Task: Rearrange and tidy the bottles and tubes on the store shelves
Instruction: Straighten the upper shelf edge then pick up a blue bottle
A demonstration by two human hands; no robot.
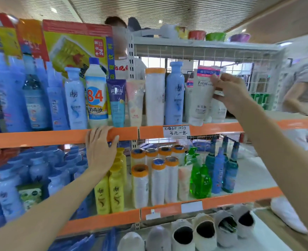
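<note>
My right hand (230,93) grips a white facial-wash tube (201,95) with a pink top band, held cap-down just above the upper shelf's orange edge (220,128). More white tubes (219,110) stand behind it. To its left stand a blue shampoo bottle (175,95), a white orange-capped roll (155,98), a pink tube (136,102), a dark blue tube (117,102) and a white "84" disinfectant bottle (96,95). My left hand (99,149) rests flat on the orange shelf edge (41,137), holding nothing.
The lower shelf holds yellow shampoo bottles (109,192), orange-capped rolls (157,178), a green pump bottle (199,178) and blue spray bottles (222,171). Shoes (205,230) line the bottom shelf. One person (121,51) stands behind the shelving, another person (301,84) at the right.
</note>
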